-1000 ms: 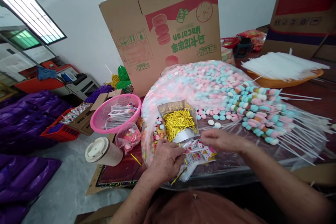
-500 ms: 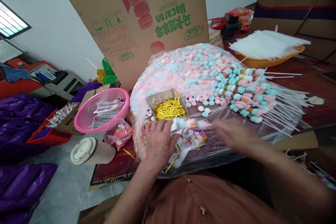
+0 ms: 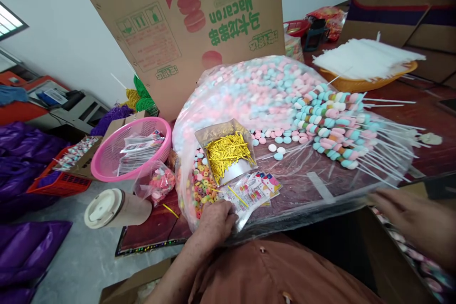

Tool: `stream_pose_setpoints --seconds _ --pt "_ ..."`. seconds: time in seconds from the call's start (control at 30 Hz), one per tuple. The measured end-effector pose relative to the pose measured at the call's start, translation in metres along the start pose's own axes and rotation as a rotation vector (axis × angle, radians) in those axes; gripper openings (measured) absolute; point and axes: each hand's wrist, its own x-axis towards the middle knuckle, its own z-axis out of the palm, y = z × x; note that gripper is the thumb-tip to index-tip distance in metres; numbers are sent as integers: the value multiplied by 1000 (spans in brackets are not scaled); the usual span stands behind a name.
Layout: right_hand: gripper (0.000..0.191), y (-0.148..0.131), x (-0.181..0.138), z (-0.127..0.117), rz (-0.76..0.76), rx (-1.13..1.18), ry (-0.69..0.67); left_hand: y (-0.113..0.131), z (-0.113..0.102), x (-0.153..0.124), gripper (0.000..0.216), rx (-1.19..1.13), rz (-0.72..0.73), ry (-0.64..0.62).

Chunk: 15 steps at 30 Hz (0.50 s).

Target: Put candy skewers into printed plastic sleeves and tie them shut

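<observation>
My left hand [image 3: 217, 221] rests at the near edge of the table, its fingers curled beside the lower corner of some printed plastic bags [image 3: 261, 190]. What lies under the fingers is hidden. A yellow twist tie [image 3: 237, 196] lies across the bags, just below an opened box of gold twist ties [image 3: 230, 152]. Small ring candies [image 3: 204, 185] are left of that box. My right hand [image 3: 413, 221], slightly blurred, is at the lower right with fingers stretched out and nothing visible in them. It is over a carton holding wrapped candy skewers [image 3: 427, 266].
Candy skewers [image 3: 335, 128] are piled at the right of a large bag of pink and blue candies [image 3: 245, 85]. Behind them is an orange basket [image 3: 356, 85] of white sticks. A pink basket [image 3: 96, 161] and a lidded cup [image 3: 131, 209] stand left. A tall carton [image 3: 185, 42] stands behind.
The candy skewer between my hands is gone from over the table. My right hand has moved right and down to the carton; my left hand has come down towards the table's near edge.
</observation>
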Motion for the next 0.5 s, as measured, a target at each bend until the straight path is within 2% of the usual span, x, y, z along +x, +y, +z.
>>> stream_pose_setpoints --seconds 0.03,0.1,0.17,0.23,0.3,0.37,0.43,0.5 --pt "23 -14 14 19 -125 16 -93 -1 -4 3 13 -3 -24 32" --pt "26 -49 43 55 -249 25 -266 0 -14 10 20 2 -83 117" --pt "23 -85 65 82 -241 0 -375 3 -23 19 25 20 -140 229" --pt "22 -109 75 99 -155 -16 -422 5 -25 25 31 64 -76 325" --pt "30 -118 76 109 -94 -12 -437 4 -19 28 42 97 140 322" --pt "30 -115 72 116 -69 5 -442 -2 -6 30 36 89 316 263" --pt "19 -108 68 119 -26 26 -438 -12 5 35 14 55 293 261" --pt "13 -102 65 120 19 50 -423 -18 7 42 18 40 179 328"
